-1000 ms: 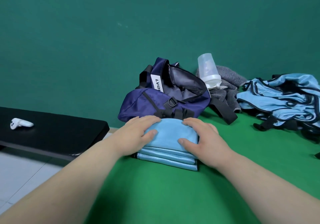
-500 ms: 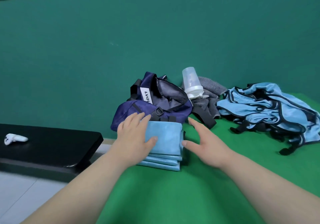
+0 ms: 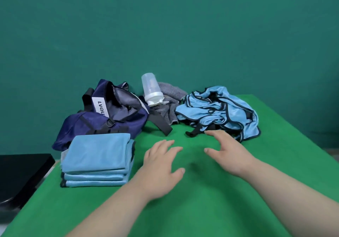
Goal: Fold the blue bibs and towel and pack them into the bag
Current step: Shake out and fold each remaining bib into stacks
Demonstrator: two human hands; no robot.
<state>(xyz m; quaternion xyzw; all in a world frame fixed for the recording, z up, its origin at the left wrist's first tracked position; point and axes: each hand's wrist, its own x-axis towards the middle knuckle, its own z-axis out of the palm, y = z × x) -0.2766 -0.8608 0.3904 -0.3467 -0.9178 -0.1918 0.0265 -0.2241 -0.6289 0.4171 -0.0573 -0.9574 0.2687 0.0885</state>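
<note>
Head view. A navy bag [image 3: 102, 119] lies on the green counter [image 3: 201, 209] with its mouth open toward the camera; the grey lining shows, and no contents can be made out inside. A white label on the bag is partly hidden, so only some of its letters read. Just in front of the bag, touching its near side, sits one stack of folded blue cloths [image 3: 97, 159]; three folded layers can be counted along its near edge, and whether these are bibs or towel cannot be told. To the right of the bag, well apart from the stack, lies one loose heap of blue bibs [image 3: 220, 112] with dark trim; their number cannot be counted. Between the bag and the heap stands one clear bottle [image 3: 151, 89], upside down on its white cap, resting against a grey cloth [image 3: 170, 101]. A black strap [image 3: 162, 125] runs from the bag onto the counter. The left hand [image 3: 161, 167] and right hand [image 3: 227, 154] hover over bare counter to the right of the stack, both spread and empty. A black bench [image 3: 20, 174], cut off by the frame, stands left of the counter.
</note>
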